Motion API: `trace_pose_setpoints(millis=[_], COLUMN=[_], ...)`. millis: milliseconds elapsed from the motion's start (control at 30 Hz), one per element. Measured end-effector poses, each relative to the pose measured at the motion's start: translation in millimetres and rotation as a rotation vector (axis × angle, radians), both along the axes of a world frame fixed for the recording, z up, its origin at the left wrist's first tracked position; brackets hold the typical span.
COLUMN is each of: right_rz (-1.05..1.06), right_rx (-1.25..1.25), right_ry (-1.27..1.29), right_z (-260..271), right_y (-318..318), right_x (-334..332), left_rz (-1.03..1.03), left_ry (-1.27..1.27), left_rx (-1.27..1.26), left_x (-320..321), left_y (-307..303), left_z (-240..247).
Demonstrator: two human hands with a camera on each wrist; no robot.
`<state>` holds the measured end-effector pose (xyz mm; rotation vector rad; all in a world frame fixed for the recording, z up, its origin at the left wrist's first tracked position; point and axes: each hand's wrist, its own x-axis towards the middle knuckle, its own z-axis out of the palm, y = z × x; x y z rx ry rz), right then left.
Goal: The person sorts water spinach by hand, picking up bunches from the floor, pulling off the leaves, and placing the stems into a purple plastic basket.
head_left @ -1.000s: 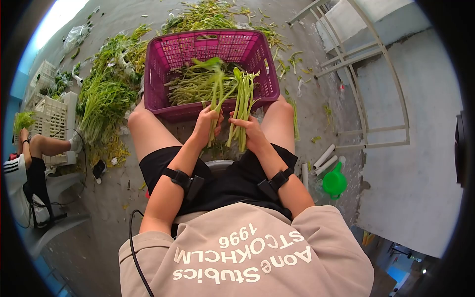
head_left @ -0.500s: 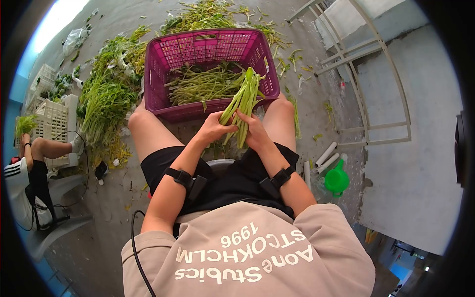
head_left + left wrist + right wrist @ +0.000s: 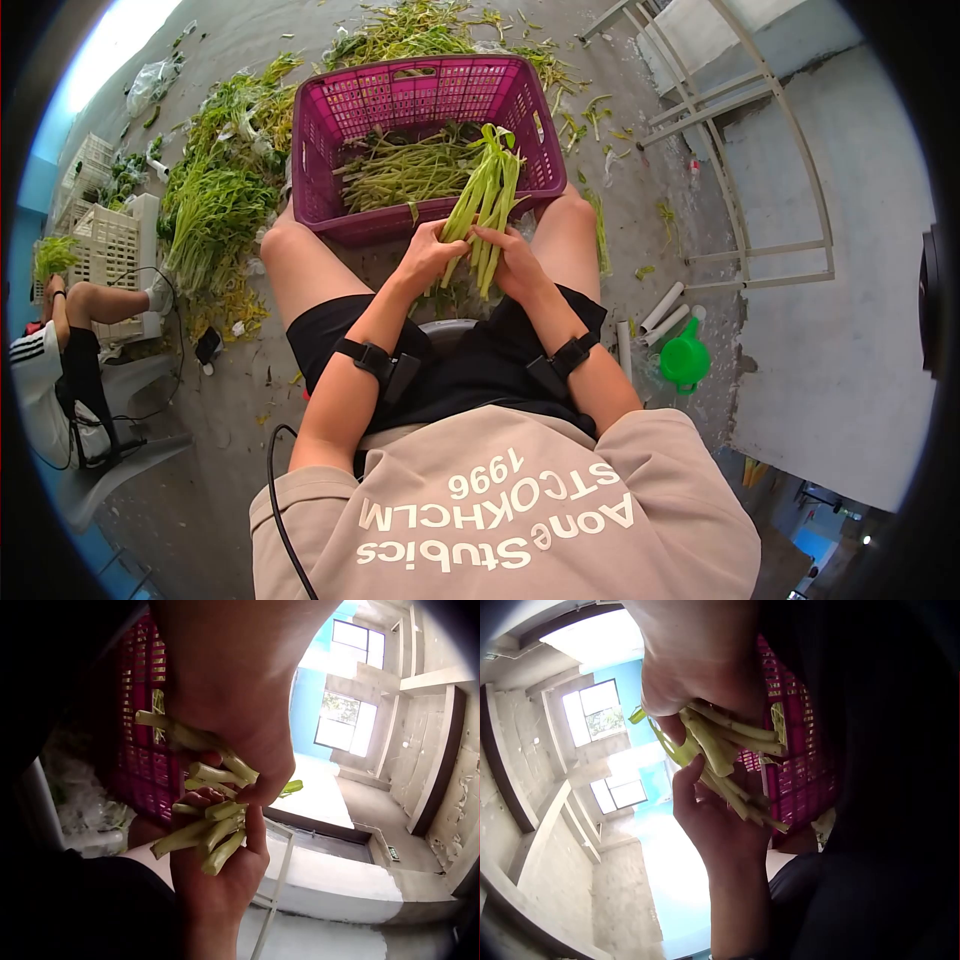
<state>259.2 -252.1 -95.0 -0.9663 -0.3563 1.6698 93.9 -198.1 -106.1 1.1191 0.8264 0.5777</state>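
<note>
Both hands hold a bunch of pale green leafy vegetable stalks point(image 3: 482, 200) over the lap, leafy tops pointing away toward the crate. My left hand point(image 3: 428, 258) grips the bunch from the left side, low on the stalks. From the right, my right hand point(image 3: 514, 264) curls round the same lower part. Thick cut ends of the stalks point(image 3: 217, 838) stick out between the two hands in the left wrist view. In the right wrist view, the left thumb point(image 3: 694, 771) lies against the stalks. A magenta plastic crate point(image 3: 430, 215) stands between the knees, with more stalks point(image 3: 405, 175) inside.
Leafy greens point(image 3: 215, 210) lie heaped left of the crate, and trimmings point(image 3: 415, 30) behind it. At the left another person point(image 3: 85, 310) sits by white crates point(image 3: 105, 240). A metal frame point(image 3: 745, 190), white pipes point(image 3: 665, 318) and a green plastic item point(image 3: 684, 360) are on the right.
One second ago each hand held its own stalks, apart from each other. The left hand has moved right, and the stalks now form one bunch between both hands.
</note>
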Motion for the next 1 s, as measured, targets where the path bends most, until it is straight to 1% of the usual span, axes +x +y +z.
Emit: trace_pose_setpoints(millis=[133,167,233,300,333,367,433,467,533,567,633,667,733,767,833,867,900,967,1000], right_rz=[0.049,0.039,0.027,0.022,0.022,0.027,0.034,0.040,0.046,0.064,0.079,0.077,0.073,0.060,0.048,0.002,-0.045,-0.072,-0.096], right_rx=[0.056,0.026,-0.003,-0.088,-0.087,-0.092,-0.096,-0.093,-0.090,-0.115,-0.140,-0.171,-0.200,-0.221,-0.242,-0.264,-0.286,-0.261,-0.235], right_ry=[-0.016,-0.037,-0.057,-0.141,-0.141,-0.165,-0.189,-0.204,-0.218,-0.247,-0.276,-0.319,-0.361,-0.385,-0.409,-0.385,-0.360,-0.327,-0.295], right_z=[-11,-15,-19,-18,-18,-18,-18,-19,-21,-23,-30,-36,-45,-48,-54,-55,-57,-54,-52], right_y=[1,1,2,1,1,2,2,3,3,4,4,4,4,3,3,3,3,3,4], right_x=[5,6,7,7,7,7,6,6,6,5,7,8,10,12,15,16,17,17,17], left_rz=[0.063,0.086,0.114,0.163,0.126,0.127,0.208,0.209,0.253,0.252,0.385,0.385,0.543,0.543,0.641,0.636,0.635,0.576,0.582], left_ry=[-0.070,-0.085,-0.119,-0.214,-0.139,-0.139,-0.121,-0.121,-0.369,-0.369,-0.561,-0.560,-0.607,-0.608,-0.711,-0.821,-0.821,-0.699,-0.569], left_rx=[-0.090,-0.131,-0.120,-0.257,-0.288,-0.287,-0.296,-0.296,-0.339,-0.338,-0.326,-0.325,-0.334,-0.334,-0.291,-0.344,-0.345,-0.189,-0.230], left_x=[-2,-3,-2,-5,-8,-8,-8,-9,-12,-11,-9,-10,-10,-11,-18,-23,-26,-30,-27], left_y=[1,3,6,6,8,8,8,10,15,15,14,14,15,16,22,25,26,26,25], left_z=[-1,-1,-6,-5,2,1,-6,-14,-24,-24,-20,-17,-12,-12,-12,-13,-15,-10,-8])
